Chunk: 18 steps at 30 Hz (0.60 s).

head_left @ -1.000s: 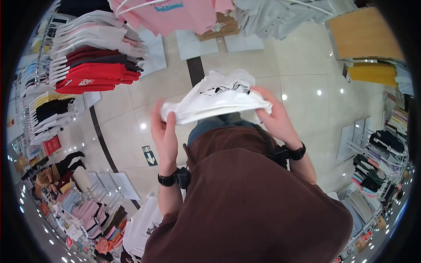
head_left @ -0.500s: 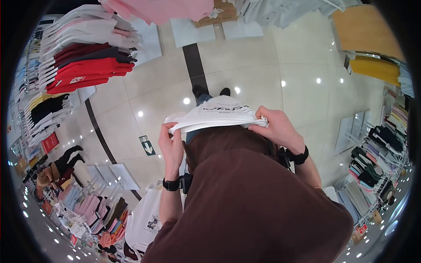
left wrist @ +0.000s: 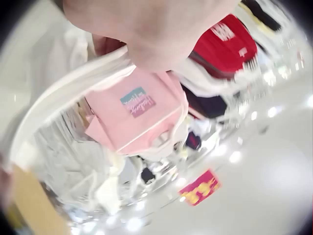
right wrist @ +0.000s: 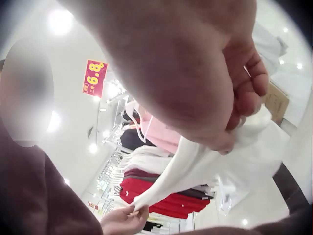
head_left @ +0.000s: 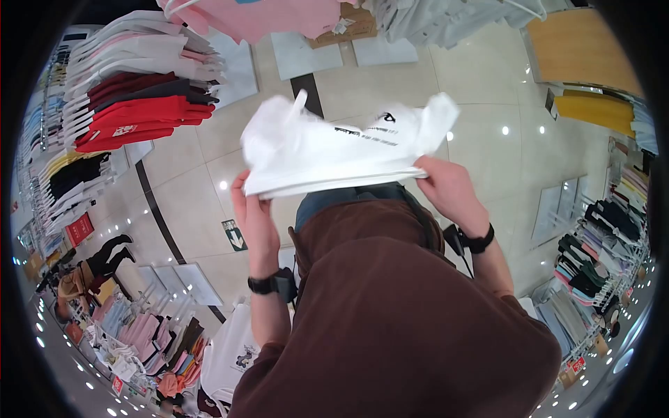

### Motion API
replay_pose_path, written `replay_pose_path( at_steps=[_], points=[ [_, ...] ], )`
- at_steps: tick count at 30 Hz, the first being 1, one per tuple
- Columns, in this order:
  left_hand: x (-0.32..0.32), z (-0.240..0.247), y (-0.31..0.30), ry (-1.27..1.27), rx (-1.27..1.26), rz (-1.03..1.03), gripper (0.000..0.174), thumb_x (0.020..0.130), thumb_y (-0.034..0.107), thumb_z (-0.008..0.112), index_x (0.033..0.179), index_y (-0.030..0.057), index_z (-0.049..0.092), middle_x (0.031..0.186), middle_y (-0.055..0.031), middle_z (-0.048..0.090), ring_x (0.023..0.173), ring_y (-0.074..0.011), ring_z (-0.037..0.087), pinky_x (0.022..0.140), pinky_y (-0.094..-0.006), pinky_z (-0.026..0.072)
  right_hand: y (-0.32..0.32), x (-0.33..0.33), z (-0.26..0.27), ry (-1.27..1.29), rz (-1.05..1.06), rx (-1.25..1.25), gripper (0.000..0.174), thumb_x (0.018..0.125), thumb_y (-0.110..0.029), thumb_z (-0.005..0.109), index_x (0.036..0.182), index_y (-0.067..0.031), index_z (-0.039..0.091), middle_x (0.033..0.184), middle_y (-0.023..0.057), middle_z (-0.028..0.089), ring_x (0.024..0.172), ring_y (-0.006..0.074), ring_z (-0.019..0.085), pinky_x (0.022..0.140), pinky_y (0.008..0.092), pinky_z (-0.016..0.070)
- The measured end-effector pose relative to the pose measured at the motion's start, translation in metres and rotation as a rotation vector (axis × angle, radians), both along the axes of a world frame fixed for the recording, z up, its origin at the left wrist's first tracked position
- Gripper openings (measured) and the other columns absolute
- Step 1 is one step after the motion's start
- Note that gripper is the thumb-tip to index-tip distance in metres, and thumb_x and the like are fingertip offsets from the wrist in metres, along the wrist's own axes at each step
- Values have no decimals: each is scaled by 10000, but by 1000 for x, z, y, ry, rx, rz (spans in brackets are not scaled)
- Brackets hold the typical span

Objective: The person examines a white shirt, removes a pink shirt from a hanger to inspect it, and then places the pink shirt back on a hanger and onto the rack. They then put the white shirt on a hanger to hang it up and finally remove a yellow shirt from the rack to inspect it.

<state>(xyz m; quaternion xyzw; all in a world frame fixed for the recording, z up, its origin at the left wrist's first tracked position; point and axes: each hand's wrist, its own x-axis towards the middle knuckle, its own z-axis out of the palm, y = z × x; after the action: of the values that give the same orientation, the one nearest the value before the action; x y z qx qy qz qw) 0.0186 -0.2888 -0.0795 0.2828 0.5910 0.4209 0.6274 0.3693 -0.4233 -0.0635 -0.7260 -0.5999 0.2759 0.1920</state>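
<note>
A white garment with black print (head_left: 327, 150) is stretched between both hands in front of the body, its straight edge nearest the body. The left hand (head_left: 259, 219) pinches that edge at its left corner. At the right end the right hand (head_left: 453, 195) grips it with curled fingers. In the left wrist view the left hand (left wrist: 146, 29) is over the white cloth band (left wrist: 63, 88). The right wrist view shows the right hand (right wrist: 190, 83) holding the white cloth (right wrist: 195, 166), with the left hand (right wrist: 124, 220) at its far end.
Racks of hanging clothes line the left, including red shirts (head_left: 143, 122). A pink shirt (head_left: 258, 17) and pale garments (head_left: 446, 21) hang ahead, beside a cardboard box (head_left: 345, 29). A wooden panel (head_left: 582, 49) stands at upper right. Another person (head_left: 77, 282) is at far left.
The garment has swung outward and spread away from the body, after hanging closer in. Both hands have moved slightly, the left one outward to the left, still holding its edge.
</note>
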Motion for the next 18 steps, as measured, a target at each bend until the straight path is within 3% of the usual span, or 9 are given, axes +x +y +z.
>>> replay_pose_path(
  at_steps=[1,3,5,7,8,11,13,16,18],
  points=[
    [-4,-11,3,3,-2,-2,312,1143,101,466,1431,2,538,1455,-124,597,1367,-217,573,1184,-359,440,-2,-4,-8,3,-2,-2,121,963,-170,719,1023,-72,682,848,150,691,760,371,683,670,469,538],
    [-12,-29,16,-368,-104,159,330,1161,169,482,1440,4,545,1482,-124,601,1393,-246,568,1221,-409,437,1,-12,-19,15,109,-131,165,961,-207,736,966,-65,652,816,156,677,778,400,679,684,510,529],
    [-1,-18,29,-328,-86,132,401,1178,242,459,1489,-2,528,1530,-124,584,1418,-260,557,1238,-423,426,6,-24,-21,28,124,-208,187,956,-222,747,945,-61,652,841,139,683,806,377,687,703,496,537],
    [20,4,37,-471,-114,115,445,1203,235,340,1533,-16,503,1544,-172,568,1418,-289,552,1259,-468,421,11,-34,-27,41,286,-156,190,956,-235,747,935,-64,666,934,113,705,885,340,703,737,473,553],
    [32,19,41,-470,-108,122,445,1203,235,340,1533,-16,503,1544,-172,568,1418,-289,552,1259,-468,421,18,-40,-22,54,314,-246,189,949,-249,754,988,-68,715,1088,109,717,1006,308,706,819,451,572],
    [42,37,42,-414,-119,142,469,1203,256,339,1561,-10,485,1549,-156,567,1418,-293,557,1261,-482,410,21,-47,-30,125,405,-165,242,951,-273,758,1091,-76,756,1197,130,712,1086,306,700,909,444,574],
    [25,36,38,-832,22,-135,434,1194,263,376,1493,-13,526,1510,-166,574,1403,-288,580,1188,-466,485,26,-48,-34,183,419,-245,304,973,-297,746,1189,-85,766,1259,141,706,1136,321,692,977,433,564],
    [17,64,28,-770,62,-396,358,1166,265,460,1368,-12,561,1362,-183,645,1228,-276,678,1052,-415,566,40,-44,-63,515,291,-266,363,1005,-294,738,1283,-62,736,1221,132,734,1157,315,696,1023,418,547],
    [8,87,14,-688,134,-522,313,1105,270,574,1240,-8,627,1266,-188,704,1070,-257,723,916,-375,587,59,-46,-84,638,34,-346,468,992,-291,753,1384,-45,679,1293,146,729,1221,306,688,1060,439,536]
  ],
)
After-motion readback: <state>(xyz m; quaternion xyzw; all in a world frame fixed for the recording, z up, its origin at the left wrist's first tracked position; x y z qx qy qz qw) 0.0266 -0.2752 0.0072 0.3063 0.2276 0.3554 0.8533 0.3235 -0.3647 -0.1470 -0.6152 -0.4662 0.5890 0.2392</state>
